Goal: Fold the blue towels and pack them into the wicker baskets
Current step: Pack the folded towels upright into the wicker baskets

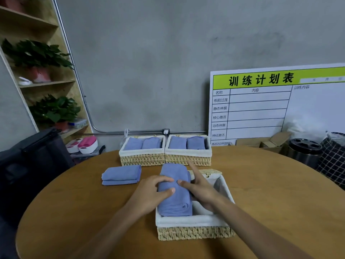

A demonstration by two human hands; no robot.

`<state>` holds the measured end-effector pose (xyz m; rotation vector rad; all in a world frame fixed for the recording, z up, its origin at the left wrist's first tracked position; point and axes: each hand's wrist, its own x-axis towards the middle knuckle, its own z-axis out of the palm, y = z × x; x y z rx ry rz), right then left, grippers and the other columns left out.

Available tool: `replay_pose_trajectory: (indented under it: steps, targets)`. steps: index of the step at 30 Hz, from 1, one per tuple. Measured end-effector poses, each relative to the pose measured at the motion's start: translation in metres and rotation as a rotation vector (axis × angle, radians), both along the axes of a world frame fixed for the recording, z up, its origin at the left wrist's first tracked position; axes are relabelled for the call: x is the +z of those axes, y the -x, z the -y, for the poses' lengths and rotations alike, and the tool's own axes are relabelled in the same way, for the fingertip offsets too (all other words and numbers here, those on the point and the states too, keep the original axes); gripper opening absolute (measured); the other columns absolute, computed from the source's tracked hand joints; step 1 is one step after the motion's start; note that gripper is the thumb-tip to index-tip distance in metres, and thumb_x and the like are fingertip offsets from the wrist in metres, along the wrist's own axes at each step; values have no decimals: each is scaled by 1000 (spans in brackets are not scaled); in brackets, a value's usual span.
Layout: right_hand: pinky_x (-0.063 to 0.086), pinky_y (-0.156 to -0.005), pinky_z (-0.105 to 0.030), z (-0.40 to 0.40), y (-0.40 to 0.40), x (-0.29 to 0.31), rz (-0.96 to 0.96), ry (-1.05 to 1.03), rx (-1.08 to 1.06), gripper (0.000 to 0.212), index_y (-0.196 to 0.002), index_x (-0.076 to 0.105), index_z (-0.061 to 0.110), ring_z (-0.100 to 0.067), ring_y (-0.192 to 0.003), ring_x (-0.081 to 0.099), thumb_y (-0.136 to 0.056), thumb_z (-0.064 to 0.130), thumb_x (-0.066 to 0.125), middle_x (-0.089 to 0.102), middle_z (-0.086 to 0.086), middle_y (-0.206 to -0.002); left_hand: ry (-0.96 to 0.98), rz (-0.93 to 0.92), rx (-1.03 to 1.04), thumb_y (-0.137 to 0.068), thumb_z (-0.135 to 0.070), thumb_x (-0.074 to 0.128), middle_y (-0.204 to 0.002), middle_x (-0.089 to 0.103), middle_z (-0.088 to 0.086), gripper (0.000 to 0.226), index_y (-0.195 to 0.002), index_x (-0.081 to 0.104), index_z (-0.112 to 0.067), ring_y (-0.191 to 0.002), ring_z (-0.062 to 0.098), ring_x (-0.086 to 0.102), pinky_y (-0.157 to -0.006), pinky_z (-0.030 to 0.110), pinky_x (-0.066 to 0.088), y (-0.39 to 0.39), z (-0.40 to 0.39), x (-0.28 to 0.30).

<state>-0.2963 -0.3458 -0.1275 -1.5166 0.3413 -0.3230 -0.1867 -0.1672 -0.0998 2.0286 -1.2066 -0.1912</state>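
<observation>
Head view. A round wooden tabletop (74,212) carries three wicker baskets with white cloth liners. The nearest basket (194,233) sits front and centre. A rolled blue towel (175,195) lies lengthwise in its left half, its far end rising over the basket's rear rim.

The left hand (151,193) reaches in from the lower left, forearm angled up and to the right. Its fingers curl over the top of the rolled towel and the thumb presses on the towel's left flank, so the hand is closed in a grip on the roll. The right hand (201,191) enters from the lower right, forearm crossing over the basket's right side. Its thumb rests on top of the towel, close to the left hand's fingertips. The index finger is stretched straight out toward the far baskets, and the remaining fingers lie low along the towel's right side inside the basket; whether they clasp the towel cannot be told.

A folded blue towel (121,174) lies flat on the tabletop, left of the near basket and apart from it.

At the tabletop's far edge, the left rear basket (142,158) and the right rear basket (188,158) stand side by side, touching. Each holds two blue towels side by side.
</observation>
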Motion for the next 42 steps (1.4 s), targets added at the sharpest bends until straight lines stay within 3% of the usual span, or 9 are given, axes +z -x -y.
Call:
replay_pose_trajectory:
  steps: [8,11,15,19,23,26,34,38,42]
  targets:
    - [51,-96,-25,-3,-3,-21,-50,169,65,86,-152,16,39,13,-117,54,-89,29,73,41,23,-141,-176,190,-28,-73,-75,50,-140,30,-28,55,-119,63,-45,-125,0,39,-104,29,39,-14,6,-18]
    - [40,-107,-19,-1,-4,-26,-131,260,94,91,-152,9,39,1,-140,31,-88,35,73,27,18,-151,-269,297,-30,-73,-75,48,-137,29,-29,54,-118,59,-48,-122,3,37,-101,34,39,-11,8,-29]
    - [41,-80,-7,0,-5,-25,-263,481,120,90,-156,-5,35,-1,-120,47,-98,19,62,41,8,-146,-354,238,-62,-75,-74,51,-133,32,-30,52,-118,57,-46,-112,3,51,-94,35,44,-11,9,-30]
    - [37,-57,-15,-1,-5,-20,-319,715,105,98,-156,-12,31,-7,-68,53,-95,21,64,56,2,-74,-476,223,-123,-82,-61,64,-137,30,-25,52,-127,54,-37,-93,9,59,-82,35,49,-7,15,-24]
    - [47,-80,-34,1,3,-6,-340,1024,143,100,-155,-9,42,-27,-105,59,-91,35,68,54,-8,-122,-577,309,-196,-78,-64,67,-145,32,-20,72,-141,48,-35,-115,9,54,-87,33,48,-19,15,-16]
    - [49,-75,-35,14,14,4,-231,1364,98,75,-148,27,38,-22,-107,59,-86,48,68,38,5,-131,-561,330,-234,-73,-61,69,-154,24,-18,89,-151,39,-30,-130,11,45,-99,33,45,-29,18,-11]
    - [38,-106,-26,30,5,-18,-226,1141,347,64,-146,50,18,-12,-133,43,-89,42,69,40,10,-148,-765,279,-292,-78,-60,73,-161,17,-15,98,-158,24,-31,-139,12,37,-107,29,40,-27,35,-12]
    - [36,-105,-19,32,8,-15,-253,1011,359,82,-143,52,19,-8,-131,42,-76,65,67,43,10,-144,-822,347,-302,-76,-64,72,-155,27,-14,100,-158,24,-31,-130,14,45,-94,26,41,-26,42,-10]
    - [43,-102,-29,29,6,-18,-285,1082,370,77,-141,53,14,-14,-126,47,-78,49,79,43,6,-141,-815,444,-288,-73,-69,69,-150,32,-14,98,-156,29,-34,-122,17,52,-90,30,44,-22,41,-13]
